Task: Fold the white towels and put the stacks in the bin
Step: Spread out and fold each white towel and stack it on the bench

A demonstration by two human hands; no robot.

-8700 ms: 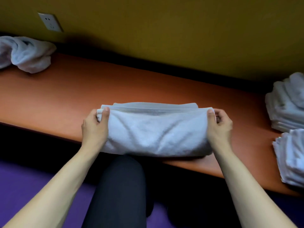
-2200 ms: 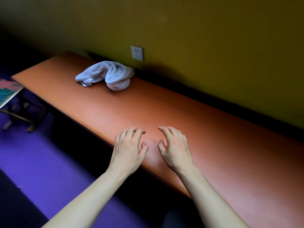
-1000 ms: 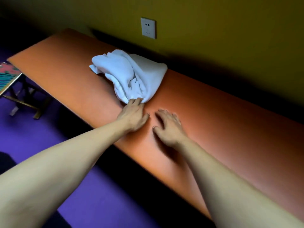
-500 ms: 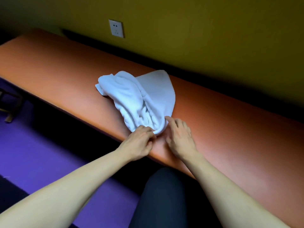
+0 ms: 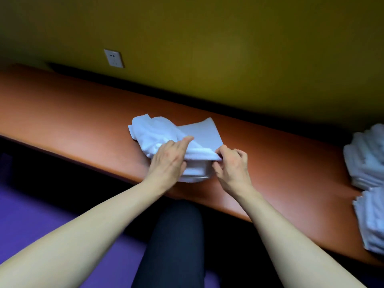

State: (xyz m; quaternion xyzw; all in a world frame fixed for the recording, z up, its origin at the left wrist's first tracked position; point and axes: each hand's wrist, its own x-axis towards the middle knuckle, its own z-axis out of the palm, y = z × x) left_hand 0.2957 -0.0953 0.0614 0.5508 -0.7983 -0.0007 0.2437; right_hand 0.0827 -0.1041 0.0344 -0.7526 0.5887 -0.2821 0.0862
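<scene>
A crumpled white towel [image 5: 164, 134] lies on the orange bench [image 5: 72, 119], near its front edge in the middle of the view. My left hand [image 5: 168, 161] grips the towel's near left part, fingers lying over the cloth. My right hand [image 5: 232, 165] pinches the towel's near right corner and lifts that edge a little off the bench. Two stacks of folded white towels sit at the right edge, a far stack [image 5: 367, 156] and a near stack [image 5: 372, 219]. No bin is in view.
A yellow wall with a white socket [image 5: 113, 58] runs behind the bench. My dark-trousered knee [image 5: 176, 235] is below the bench's front edge. Purple floor [image 5: 31, 215] shows at the lower left.
Both hands have dragged the crumpled towel along the bench toward me. My right hand has taken hold of a corner and my left has closed on the cloth. The folded stacks came back into view.
</scene>
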